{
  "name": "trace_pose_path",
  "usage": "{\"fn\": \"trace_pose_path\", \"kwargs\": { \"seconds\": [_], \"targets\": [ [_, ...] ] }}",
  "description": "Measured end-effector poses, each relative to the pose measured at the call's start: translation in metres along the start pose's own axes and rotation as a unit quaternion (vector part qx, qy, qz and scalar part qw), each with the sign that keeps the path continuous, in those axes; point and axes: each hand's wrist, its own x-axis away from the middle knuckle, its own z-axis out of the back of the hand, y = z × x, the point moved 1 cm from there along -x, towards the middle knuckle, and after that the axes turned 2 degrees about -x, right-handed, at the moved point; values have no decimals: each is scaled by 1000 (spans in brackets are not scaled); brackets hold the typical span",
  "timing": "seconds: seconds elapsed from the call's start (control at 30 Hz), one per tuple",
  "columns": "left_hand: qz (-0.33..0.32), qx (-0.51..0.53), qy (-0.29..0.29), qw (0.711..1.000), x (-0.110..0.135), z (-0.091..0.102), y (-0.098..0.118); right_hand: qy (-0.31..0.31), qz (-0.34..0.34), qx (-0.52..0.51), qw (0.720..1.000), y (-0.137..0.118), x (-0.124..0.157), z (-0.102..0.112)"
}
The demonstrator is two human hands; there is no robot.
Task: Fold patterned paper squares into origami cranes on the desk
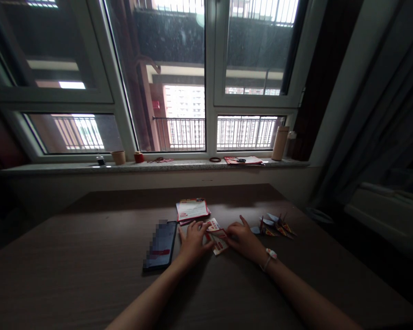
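A small folded paper [220,246] with red and white print lies on the table between my hands. My left hand [191,243] is on its left side, the fingers curled over the edge and the thumb near the lower part. At the right edge, my right hand [243,238] pinches the paper, its index finger raised. A bracelet circles the right wrist. Left of my left hand lies a dark phone [163,245], partly pixelated. Just behind the hands is a stack of printed sheets [192,210]. Several folded paper pieces [277,227], pointed like cranes, sit right of my right hand.
The brown table [89,247] reaches toward a window sill [189,166]. On the sill stand a tan bottle [280,143], a paper cup [118,157], a red spool-like item [139,157], and a red-edged sheet [244,160]. A curtain hangs at the right.
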Motion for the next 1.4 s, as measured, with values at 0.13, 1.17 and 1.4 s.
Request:
{"fn": "trace_pose_path", "kwargs": {
  "seconds": [0.13,1.17,1.4],
  "targets": [
    [39,-13,-5,999,-1,0,1,35,-35,-1,999,-1,0,5],
    [-137,6,-125,983,5,17,-7,-59,9,-5,998,2,5,2],
    [-145,-9,-147,978,5,17,-6,-99,-21,-24,995,3,5,10]
  ]
}}
